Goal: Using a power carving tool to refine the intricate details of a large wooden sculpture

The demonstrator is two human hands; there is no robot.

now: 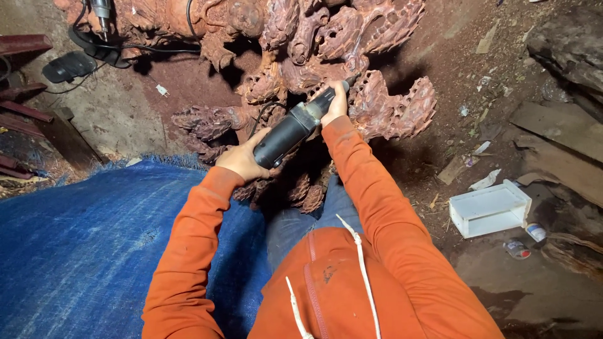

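Observation:
I hold a black hand-held power grinder [290, 129] with both hands. My left hand [242, 158] grips its thick rear body. Around the slimmer front end, near the tip, my right hand [336, 103] is closed. The tool's tip rests against a large reddish-brown carved wood root sculpture [383, 103], full of scaly, pitted lobes. Both arms wear orange sleeves. The very tip of the tool is hidden behind my right hand.
A blue mat [81, 238] covers the floor at left. A white open box [488, 208] and two small jars [526, 242] lie on the dirt at right. Another power tool with a black cable [100, 12] lies at top left, near planks [559, 144].

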